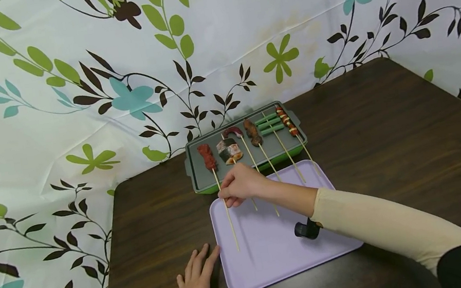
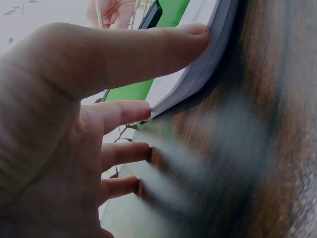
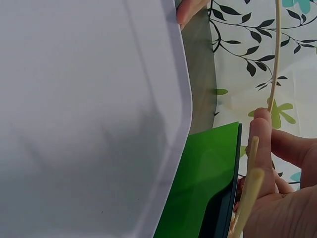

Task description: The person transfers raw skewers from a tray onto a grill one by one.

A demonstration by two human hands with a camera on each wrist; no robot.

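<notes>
My right hand (image 1: pixel 242 184) pinches the thin wooden stick of a red meat skewer (image 1: pixel 207 157) between thumb and fingers. The meat end lies over the left end of a grey-topped, green-sided tabletop grill (image 1: pixel 272 145), and the stick's tail hangs over a lilac tray (image 1: pixel 269 261). In the right wrist view, that stick (image 3: pixel 276 54) rises from the pinching fingertips. My left hand (image 1: pixel 199 286) lies with fingers spread at the tray's front left corner. Its thumb (image 2: pixel 148 52) touches the tray rim, and the other fingertips reach the rim and tabletop.
Right of the held skewer, several others lie across the grill: a seaweed-wrapped one (image 1: pixel 229 151), a curled purplish tentacle (image 1: pixel 234 131), browned meat (image 1: pixel 252 132), green stalks (image 1: pixel 271 128) and a red-and-pale one (image 1: pixel 287 121). Their sticks overhang the tray. A patterned cloth (image 1: pixel 215 33) stands behind the dark wooden table (image 1: pixel 389 141).
</notes>
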